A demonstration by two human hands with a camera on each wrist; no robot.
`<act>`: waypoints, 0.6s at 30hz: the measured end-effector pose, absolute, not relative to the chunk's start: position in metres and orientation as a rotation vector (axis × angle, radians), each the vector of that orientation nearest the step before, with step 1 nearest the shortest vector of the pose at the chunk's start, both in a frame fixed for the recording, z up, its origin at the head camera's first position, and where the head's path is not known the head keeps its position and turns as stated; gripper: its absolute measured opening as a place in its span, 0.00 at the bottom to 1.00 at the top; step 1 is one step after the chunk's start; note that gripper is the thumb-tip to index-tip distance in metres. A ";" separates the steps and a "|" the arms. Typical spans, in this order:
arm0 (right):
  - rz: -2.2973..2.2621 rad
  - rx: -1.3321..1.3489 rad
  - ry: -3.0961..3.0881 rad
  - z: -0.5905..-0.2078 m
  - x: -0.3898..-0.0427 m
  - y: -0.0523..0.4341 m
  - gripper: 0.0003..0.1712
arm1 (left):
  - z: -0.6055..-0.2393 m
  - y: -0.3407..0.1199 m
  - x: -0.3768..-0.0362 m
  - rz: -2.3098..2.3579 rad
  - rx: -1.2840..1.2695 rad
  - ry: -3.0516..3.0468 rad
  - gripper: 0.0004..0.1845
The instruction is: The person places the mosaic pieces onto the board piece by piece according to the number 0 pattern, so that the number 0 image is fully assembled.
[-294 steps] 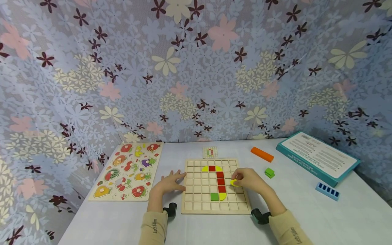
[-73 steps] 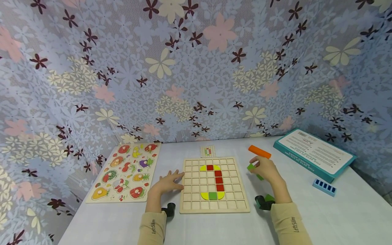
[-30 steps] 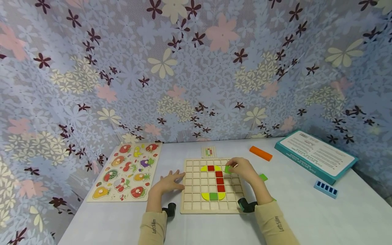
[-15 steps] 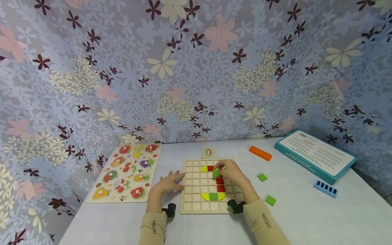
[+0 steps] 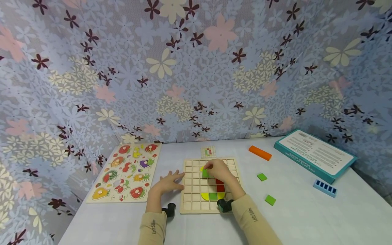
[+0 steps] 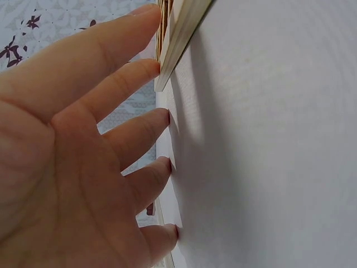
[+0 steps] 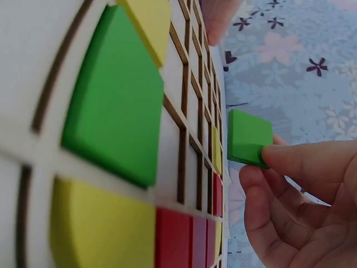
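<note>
My right hand (image 5: 218, 170) pinches a green square tile (image 7: 249, 137) between thumb and fingers, held just above the upper middle of the wooden grid board (image 5: 191, 205). On the board lie red square tiles (image 5: 220, 188) in a column, another green tile (image 5: 213, 196) in a lower row, and yellow rounded pieces (image 5: 204, 196) at corners. My right hand covers part of the upper pieces in the head view. With fingers spread, my left hand (image 5: 166, 183) touches the board's left edge with thumb and index finger; its other fingertips rest on the table in the left wrist view.
Two loose green tiles (image 5: 262, 177) lie right of the board, near an orange block (image 5: 260, 153). Farther right are a teal box (image 5: 315, 153) and a blue slotted piece (image 5: 325, 188). A small pattern card (image 5: 208, 152) lies behind the board; a fruit puzzle (image 5: 124, 173) is at left.
A yellow piece was set beside the lower green tile. My right hand then picked up a green tile from the right and carried it leftward over the board. My left hand stayed put.
</note>
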State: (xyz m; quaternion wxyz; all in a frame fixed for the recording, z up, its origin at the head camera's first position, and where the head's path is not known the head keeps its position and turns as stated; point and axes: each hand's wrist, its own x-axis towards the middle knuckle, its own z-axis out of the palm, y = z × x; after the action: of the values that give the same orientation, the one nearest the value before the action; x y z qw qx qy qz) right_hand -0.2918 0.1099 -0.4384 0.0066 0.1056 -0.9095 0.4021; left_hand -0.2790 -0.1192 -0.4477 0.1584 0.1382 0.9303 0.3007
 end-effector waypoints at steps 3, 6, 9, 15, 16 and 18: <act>1.223 0.353 -2.863 -0.439 -0.294 0.106 0.10 | -0.447 -0.119 -0.279 0.866 0.394 2.656 0.32; 1.176 0.372 -2.887 -0.440 -0.296 0.103 0.11 | -0.447 -0.119 -0.279 0.874 0.392 2.651 0.32; 1.147 0.387 -2.906 -0.442 -0.298 0.102 0.12 | -0.447 -0.120 -0.280 0.875 0.388 2.647 0.32; 1.063 0.380 -2.948 -0.440 -0.301 0.100 0.10 | -0.447 -0.120 -0.281 0.884 0.389 2.635 0.32; 1.053 0.377 -2.955 -0.440 -0.301 0.100 0.10 | -0.447 -0.121 -0.281 0.884 0.388 2.633 0.32; 1.038 0.375 -2.972 -0.440 -0.301 0.100 0.10 | -0.447 -0.121 -0.282 0.884 0.390 2.633 0.32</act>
State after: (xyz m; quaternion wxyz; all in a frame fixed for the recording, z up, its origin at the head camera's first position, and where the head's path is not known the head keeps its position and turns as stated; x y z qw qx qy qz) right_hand -0.3012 0.0996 -0.4395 -0.0142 0.1183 -0.9374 0.3273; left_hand -0.2821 -0.1208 -0.4471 0.1675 0.1371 0.9255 0.3107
